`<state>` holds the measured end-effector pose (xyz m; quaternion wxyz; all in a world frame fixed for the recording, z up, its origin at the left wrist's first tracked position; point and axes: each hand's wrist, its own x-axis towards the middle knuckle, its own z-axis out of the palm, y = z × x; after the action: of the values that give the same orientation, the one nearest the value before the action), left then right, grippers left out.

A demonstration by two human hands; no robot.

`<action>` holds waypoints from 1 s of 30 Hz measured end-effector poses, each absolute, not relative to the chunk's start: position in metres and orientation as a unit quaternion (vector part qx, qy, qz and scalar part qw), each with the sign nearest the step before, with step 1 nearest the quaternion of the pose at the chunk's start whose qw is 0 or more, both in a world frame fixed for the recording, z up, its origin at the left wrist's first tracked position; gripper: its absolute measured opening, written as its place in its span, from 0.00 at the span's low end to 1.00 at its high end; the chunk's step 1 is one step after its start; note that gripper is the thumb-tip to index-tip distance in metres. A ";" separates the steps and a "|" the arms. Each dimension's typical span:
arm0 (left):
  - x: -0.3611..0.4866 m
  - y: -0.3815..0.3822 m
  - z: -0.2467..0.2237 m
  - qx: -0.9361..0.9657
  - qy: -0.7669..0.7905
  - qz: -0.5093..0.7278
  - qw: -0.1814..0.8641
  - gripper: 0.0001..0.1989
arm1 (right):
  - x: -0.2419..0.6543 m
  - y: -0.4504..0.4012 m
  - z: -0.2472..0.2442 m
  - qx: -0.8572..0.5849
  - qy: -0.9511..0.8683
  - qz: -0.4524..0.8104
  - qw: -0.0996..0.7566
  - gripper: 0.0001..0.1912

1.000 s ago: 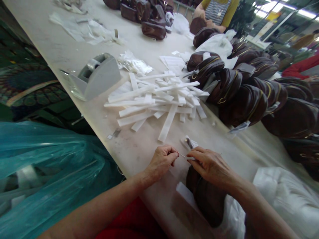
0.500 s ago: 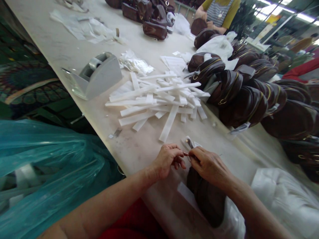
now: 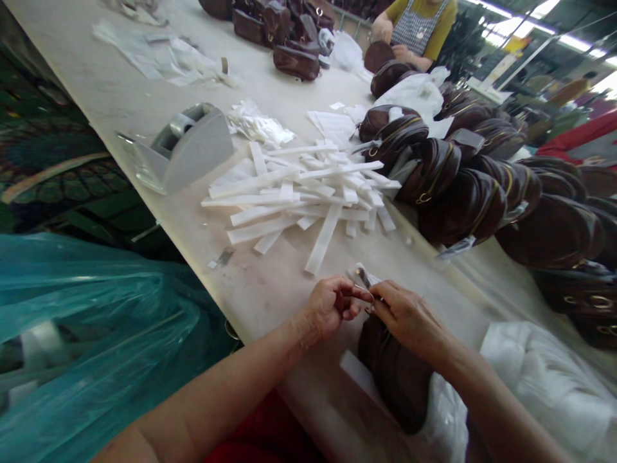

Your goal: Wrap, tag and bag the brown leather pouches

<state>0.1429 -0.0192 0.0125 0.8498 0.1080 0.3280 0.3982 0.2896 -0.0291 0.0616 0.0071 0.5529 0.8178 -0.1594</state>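
Near the table's front edge, my two hands meet over the upper end of a dark brown leather bag (image 3: 402, 386). My left hand (image 3: 337, 302) is partly curled, its index finger reaching to the right fingertips. Pressed together at the bag's end are the fingers of my right hand (image 3: 409, 315). Something thin and small lies between the fingertips; I cannot make out what. A metal part in clear wrap (image 3: 361, 275) shows just beyond the hands. A white strip (image 3: 357, 372) sticks out along the bag's left side, and clear plastic (image 3: 448, 411) lies by its lower end.
A heap of white strips (image 3: 299, 193) lies ahead, with a grey tape dispenser (image 3: 193, 151) to its left. Brown bags (image 3: 463, 206) are piled along the right. White plastic (image 3: 544, 379) and a teal plastic bag (image 3: 96, 321) flank me. A co-worker (image 3: 414, 32) stands across the table.
My left index finger has stretched out further towards my right fingertips. The hands stay at the bag's end; the whole view has shifted slightly.
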 end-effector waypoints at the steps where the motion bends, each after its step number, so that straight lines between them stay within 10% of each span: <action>1: 0.144 -0.019 0.011 0.104 0.326 0.404 0.848 0.06 | 0.290 -0.029 0.061 0.557 0.814 -0.165 0.001 0.08; 14: 0.152 -0.028 0.007 0.139 0.332 0.462 0.811 0.07 | 0.294 -0.028 0.077 0.561 0.799 -0.212 0.048 0.11; 30: 0.144 -0.024 0.003 0.021 0.227 0.433 0.872 0.05 | 0.310 -0.024 0.124 0.546 0.759 -0.296 0.198 0.36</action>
<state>0.1444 -0.0239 0.0035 0.8722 0.0206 0.2275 0.4325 0.3096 -0.0235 0.1238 0.1978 0.5458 0.7586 -0.2958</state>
